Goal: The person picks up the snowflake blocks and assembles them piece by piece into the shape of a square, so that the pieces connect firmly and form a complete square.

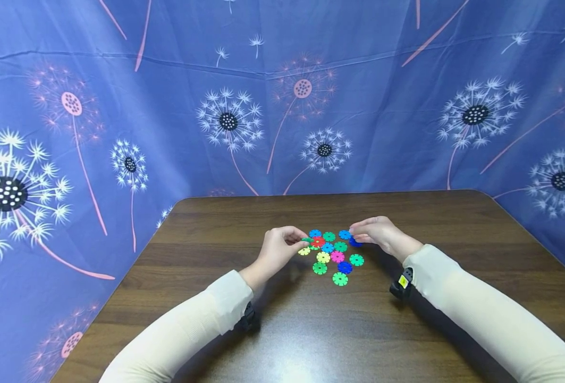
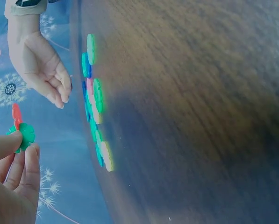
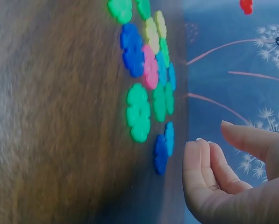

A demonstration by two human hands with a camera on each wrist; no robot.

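Observation:
My left hand (image 1: 278, 247) pinches a green notched disc (image 2: 27, 135) between thumb and fingers, raised over the table. A red disc (image 2: 17, 114) is attached to that green one, at an angle to it. My right hand (image 1: 382, 234) hovers at the far right of the disc group, nearest a dark blue disc (image 3: 161, 155) and a light blue disc (image 3: 169, 139). Its fingers bend loosely and the thumb stands apart, with nothing between them in the right wrist view. Below the hands lie a pink disc (image 1: 337, 256), a yellow disc (image 1: 322, 257) and several green and blue discs.
The discs lie flat and close together on a brown wooden table (image 1: 292, 319). Behind its far edge hangs a blue cloth (image 1: 167, 133) with a dandelion print. A small black device (image 1: 401, 284) is worn at the right wrist.

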